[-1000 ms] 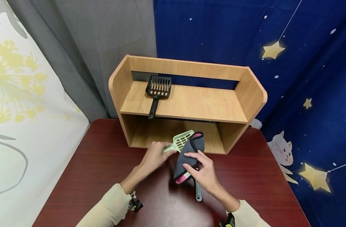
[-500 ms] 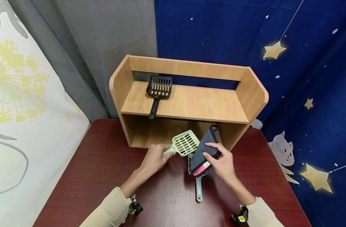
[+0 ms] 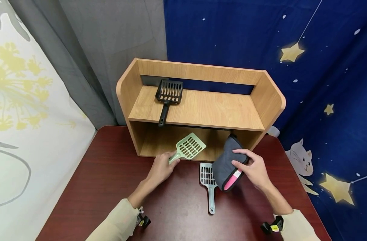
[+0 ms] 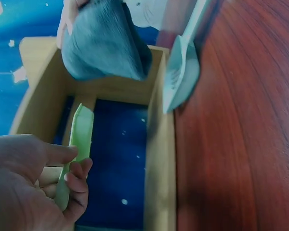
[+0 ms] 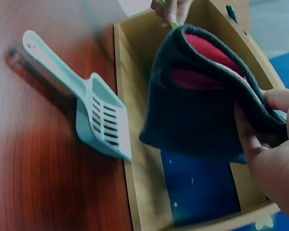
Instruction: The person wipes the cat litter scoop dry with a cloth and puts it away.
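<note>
My left hand (image 3: 160, 170) grips the handle of a pale green slotted litter scoop (image 3: 191, 146), whose head is raised before the shelf's lower compartment. In the left wrist view the thumb and fingers close round that scoop's handle. My right hand (image 3: 256, 170) pinches the edge of a folded dark grey fabric piece (image 3: 227, 162) with black trim and a pink lining; its exact kind is unclear. The fabric hangs right of a grey-blue litter scoop (image 3: 211, 192), hiding a bit of its head's right edge. In the right wrist view the fabric's pink inside (image 5: 197, 79) shows.
A wooden two-tier shelf (image 3: 195, 125) stands at the back of the dark red table (image 3: 111, 187). On its upper board lies a black litter scoop (image 3: 169, 97), handle jutting over the front edge. Curtains (image 3: 219, 36) hang behind, and a white printed cloth (image 3: 29, 110) hangs at left.
My right hand has carried the fabric to the right, uncovering the grey-blue scoop. The left hand has shifted slightly left with the green scoop, whose head now shows whole.
</note>
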The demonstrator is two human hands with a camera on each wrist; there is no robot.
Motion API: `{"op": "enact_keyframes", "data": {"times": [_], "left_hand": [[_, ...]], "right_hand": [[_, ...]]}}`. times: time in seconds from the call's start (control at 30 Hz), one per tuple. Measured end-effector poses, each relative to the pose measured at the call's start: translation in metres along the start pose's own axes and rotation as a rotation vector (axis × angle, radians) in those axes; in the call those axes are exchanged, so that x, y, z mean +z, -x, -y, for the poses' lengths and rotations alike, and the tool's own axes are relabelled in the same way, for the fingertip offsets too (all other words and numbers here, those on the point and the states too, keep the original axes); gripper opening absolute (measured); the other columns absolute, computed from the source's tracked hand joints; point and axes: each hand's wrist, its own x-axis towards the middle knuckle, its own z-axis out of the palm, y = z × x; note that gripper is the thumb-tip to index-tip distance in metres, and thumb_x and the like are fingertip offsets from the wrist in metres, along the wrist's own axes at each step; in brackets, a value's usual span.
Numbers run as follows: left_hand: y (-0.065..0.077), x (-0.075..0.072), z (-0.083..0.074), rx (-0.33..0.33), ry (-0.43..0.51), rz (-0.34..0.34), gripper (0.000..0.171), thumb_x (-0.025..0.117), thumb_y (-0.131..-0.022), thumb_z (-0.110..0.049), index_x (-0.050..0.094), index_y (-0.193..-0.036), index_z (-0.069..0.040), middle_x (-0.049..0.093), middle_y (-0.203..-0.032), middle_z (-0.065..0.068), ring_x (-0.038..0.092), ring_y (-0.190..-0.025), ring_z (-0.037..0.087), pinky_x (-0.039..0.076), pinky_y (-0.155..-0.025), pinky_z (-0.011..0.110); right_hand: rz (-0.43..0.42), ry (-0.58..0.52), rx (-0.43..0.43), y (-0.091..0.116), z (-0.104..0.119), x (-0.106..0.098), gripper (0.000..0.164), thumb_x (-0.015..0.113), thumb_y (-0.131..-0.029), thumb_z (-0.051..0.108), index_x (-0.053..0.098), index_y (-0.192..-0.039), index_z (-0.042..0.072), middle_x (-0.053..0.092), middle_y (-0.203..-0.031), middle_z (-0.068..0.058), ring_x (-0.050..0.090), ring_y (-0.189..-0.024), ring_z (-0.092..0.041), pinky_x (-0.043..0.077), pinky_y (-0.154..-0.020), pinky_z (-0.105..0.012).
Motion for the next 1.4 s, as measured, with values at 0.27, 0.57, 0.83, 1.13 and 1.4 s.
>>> {"op": "enact_keyframes", "data": {"times": [0.27,0.57,0.83,1.13,1.4], "left_hand": [[-0.011,0.016,0.025,-0.063,0.021,-0.03,0.043,0.078,-0.094,-0.004,0.067,-0.132,0.012,0.074,-0.114,0.027,0.07,-0.087,0.031,0.057,-0.074,0.048],[-0.021,0.034,0.053,-0.135,0.052,-0.051,0.04,0.075,-0.095,-0.002,0.067,-0.132,0.01,0.073,-0.105,0.024,0.06,-0.076,0.026,0.05,-0.066,0.041],[-0.038,0.049,0.061,-0.18,0.091,-0.029,0.023,0.071,-0.099,-0.004,0.07,-0.117,0.01,0.065,-0.086,0.016,0.052,-0.072,0.022,0.046,-0.066,0.04],[-0.054,0.059,0.067,-0.281,0.101,0.003,0.035,0.066,-0.101,-0.009,0.066,-0.129,0.013,0.051,-0.073,0.006,0.042,-0.061,0.018,0.035,-0.058,0.032],[-0.06,0.07,0.08,-0.24,0.088,-0.064,0.019,0.067,-0.096,-0.007,0.068,-0.105,0.01,0.059,-0.076,0.015,0.054,-0.07,0.029,0.047,-0.068,0.053]], "right_hand": [[0.118,0.093,0.01,0.003,0.0,-0.031,0.037,0.081,-0.09,-0.004,0.071,-0.125,-0.004,0.07,-0.114,-0.001,0.067,-0.091,-0.01,0.057,-0.078,-0.021],[0.258,0.206,0.007,-0.002,-0.001,-0.065,0.036,0.082,-0.089,-0.002,0.073,-0.124,0.003,0.055,-0.078,0.008,0.049,-0.058,-0.007,0.046,-0.055,-0.027],[0.362,0.194,0.036,-0.005,-0.008,-0.088,0.036,0.078,-0.091,-0.004,0.07,-0.126,0.0,0.057,-0.078,0.004,0.06,-0.065,-0.011,0.054,-0.061,-0.027],[0.386,0.211,0.037,-0.003,-0.018,-0.097,0.036,0.077,-0.092,-0.004,0.069,-0.127,-0.001,0.064,-0.089,-0.002,0.064,-0.072,-0.01,0.057,-0.066,-0.027],[0.356,0.191,0.049,-0.002,-0.022,-0.096,0.036,0.077,-0.091,-0.006,0.069,-0.126,-0.003,0.068,-0.091,-0.01,0.067,-0.074,-0.011,0.058,-0.068,-0.028]]}}
